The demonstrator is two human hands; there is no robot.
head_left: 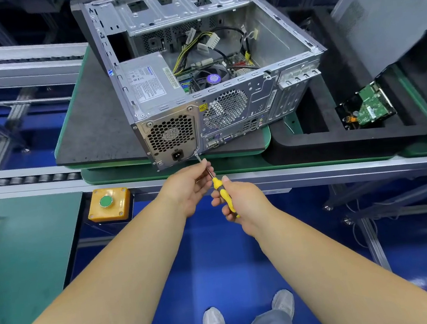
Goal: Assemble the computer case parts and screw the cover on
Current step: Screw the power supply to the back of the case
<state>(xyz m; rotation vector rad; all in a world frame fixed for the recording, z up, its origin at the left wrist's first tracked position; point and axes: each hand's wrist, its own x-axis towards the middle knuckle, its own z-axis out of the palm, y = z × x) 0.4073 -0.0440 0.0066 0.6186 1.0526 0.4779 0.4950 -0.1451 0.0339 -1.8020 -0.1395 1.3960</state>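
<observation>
- Computer case (195, 64) lies on its side, open face up, on a dark pad (94, 122) on the counter.
- Right hand (241, 204) grips the yellow screwdriver (221, 190) handle.
- Left hand (188, 186) pinches the shaft; the tip meets the power supply (171, 137) corner.

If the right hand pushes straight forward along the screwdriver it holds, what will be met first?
The right hand grips the yellow screwdriver, whose tip looks already at the lower corner of the power supply plate on the computer case. That corner, probably a screw there, comes first; the left hand steadies the shaft.
</observation>
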